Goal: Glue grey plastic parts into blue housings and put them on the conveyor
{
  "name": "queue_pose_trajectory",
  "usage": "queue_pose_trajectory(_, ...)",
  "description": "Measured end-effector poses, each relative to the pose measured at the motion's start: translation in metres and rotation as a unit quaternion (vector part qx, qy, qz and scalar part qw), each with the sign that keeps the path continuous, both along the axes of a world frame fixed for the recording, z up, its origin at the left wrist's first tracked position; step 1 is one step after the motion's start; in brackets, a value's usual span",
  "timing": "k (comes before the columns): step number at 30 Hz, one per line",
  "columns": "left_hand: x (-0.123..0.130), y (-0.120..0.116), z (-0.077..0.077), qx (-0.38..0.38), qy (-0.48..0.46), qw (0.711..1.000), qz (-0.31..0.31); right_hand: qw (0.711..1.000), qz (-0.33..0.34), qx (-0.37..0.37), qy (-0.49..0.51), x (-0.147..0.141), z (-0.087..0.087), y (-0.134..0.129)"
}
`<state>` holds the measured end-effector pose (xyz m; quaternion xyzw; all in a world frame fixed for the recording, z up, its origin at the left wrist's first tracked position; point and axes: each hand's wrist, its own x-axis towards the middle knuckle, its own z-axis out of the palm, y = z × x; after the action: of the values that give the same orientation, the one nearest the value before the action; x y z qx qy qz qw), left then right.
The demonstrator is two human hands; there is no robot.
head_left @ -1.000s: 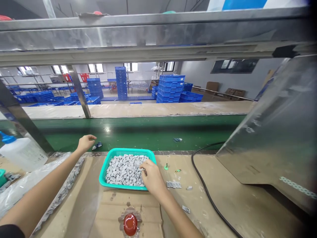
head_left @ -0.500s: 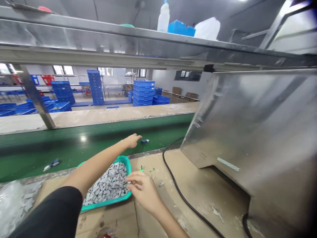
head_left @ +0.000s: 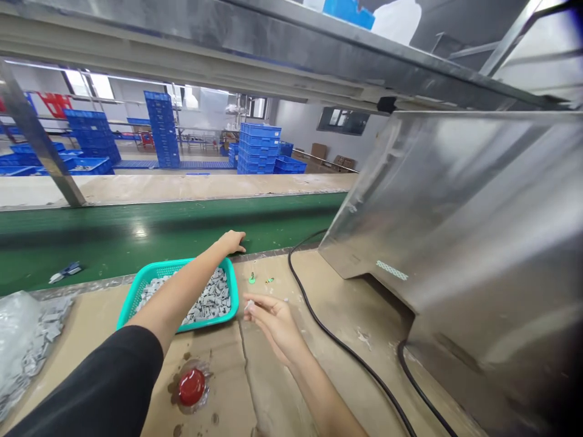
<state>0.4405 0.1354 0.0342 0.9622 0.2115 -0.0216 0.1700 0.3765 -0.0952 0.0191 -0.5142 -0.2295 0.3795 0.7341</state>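
Observation:
Over the green conveyor belt (head_left: 182,227), my left hand (head_left: 233,241) reaches out with its fingers curled down; whatever they hold is hidden. My left forearm crosses a turquoise basket (head_left: 233,291) full of small grey plastic pieces (head_left: 214,297). Just right of the basket, my right hand (head_left: 268,315) pinches a small grey piece (head_left: 249,305) between thumb and fingers. A dark blue and white part (head_left: 65,272) lies on the belt at the left.
A clear bag (head_left: 20,340) and loose grey pieces are at the far left. A red round object (head_left: 192,386) sits in front of the basket. Small green bits (head_left: 252,278), a black cable (head_left: 337,343) and a metal housing (head_left: 437,212) are to the right. A metal shelf (head_left: 273,42) hangs overhead.
The view has tipped down. The blue part at the left has moved further left along the belt. Another blue part, beside my left hand before, no longer shows. My right hand sits further from the basket.

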Motion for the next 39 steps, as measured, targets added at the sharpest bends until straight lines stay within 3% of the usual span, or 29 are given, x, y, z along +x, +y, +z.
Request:
queue_pose_trajectory(4, -0.007, -0.011, 0.009, -0.071, -0.050, 0.995, 0.039, 0.999, -0.001, 0.025, 0.027, -0.013, 0.004, -0.004)
queue_pose_trajectory(8, -0.030, -0.022, 0.036, -0.187, -0.132, 0.972, 0.058, 0.999, -0.002, 0.024, 0.028, -0.022, 0.005, -0.017)
queue_pose_trajectory(11, -0.076, -0.032, 0.062, -0.296, -0.206, 0.931, 0.064, 1.000, -0.001, 0.007, 0.017, -0.024, 0.002, -0.024)
queue_pose_trajectory(15, -0.176, -0.057, 0.081, -0.413, -0.279, 0.864, 0.075, 0.999, 0.023, -0.030, -0.018, -0.025, 0.000, -0.020)
queue_pose_trajectory(17, -0.227, -0.073, 0.075, -0.514, -0.323, 0.787, 0.111, 0.997, 0.044, -0.049, -0.044, -0.027, 0.000, -0.016)
queue_pose_trajectory(20, -0.285, -0.096, 0.046, -0.584, -0.354, 0.699, 0.214, 0.990, 0.078, -0.073, -0.091, -0.033, 0.001, -0.011)
queue_pose_trajectory(23, -0.315, -0.110, 0.012, -0.593, -0.396, 0.635, 0.298, 0.979, 0.107, -0.095, -0.142, -0.042, 0.003, -0.011)
queue_pose_trajectory(26, -0.326, -0.116, -0.010, -0.604, -0.447, 0.575, 0.324, 0.966, 0.129, -0.115, -0.193, -0.050, 0.004, -0.015)
queue_pose_trajectory(29, -0.329, -0.119, -0.016, -0.643, -0.433, 0.555, 0.302, 0.951, 0.145, -0.136, -0.239, -0.054, 0.004, -0.017)
queue_pose_trajectory(33, -0.329, -0.125, -0.018, -0.680, -0.400, 0.557, 0.258, 0.934, 0.140, -0.158, -0.287, -0.057, 0.004, -0.016)
queue_pose_trajectory(39, -0.325, -0.127, -0.017, -0.677, -0.380, 0.573, 0.261, 0.927, 0.127, -0.141, -0.322, -0.057, -0.001, -0.010)
